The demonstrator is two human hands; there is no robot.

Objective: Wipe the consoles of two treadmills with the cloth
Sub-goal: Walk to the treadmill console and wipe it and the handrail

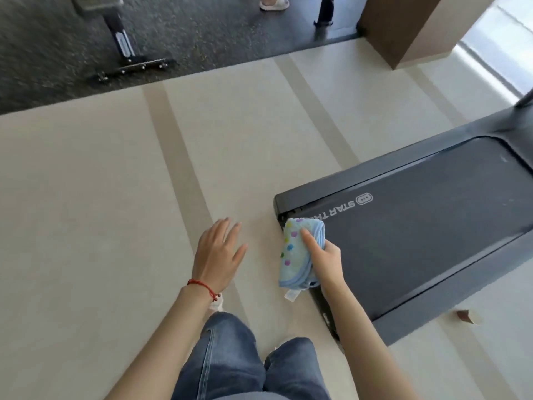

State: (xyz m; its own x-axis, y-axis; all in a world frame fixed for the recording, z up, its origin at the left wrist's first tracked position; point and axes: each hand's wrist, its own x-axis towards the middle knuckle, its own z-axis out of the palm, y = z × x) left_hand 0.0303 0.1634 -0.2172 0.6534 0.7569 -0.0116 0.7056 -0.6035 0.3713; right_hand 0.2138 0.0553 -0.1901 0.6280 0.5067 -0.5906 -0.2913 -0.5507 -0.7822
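Fingers (310, 239) of the right hand (327, 259) are curled round a folded blue cloth (297, 252) with coloured dots, and they hold it up in the air over the back corner of a dark treadmill (418, 226) that sits on the pale floor (115, 197). Just beside it, a little apart, the left hand (217, 252) hangs with its fingers spread out straight and holds nothing, and a red string bracelet (202, 287) goes round its wrist. Blue jeans (230, 356) show at the bottom, the treadmill's console is out of view, and a white slipper (274, 2) stands far off on the dark floor
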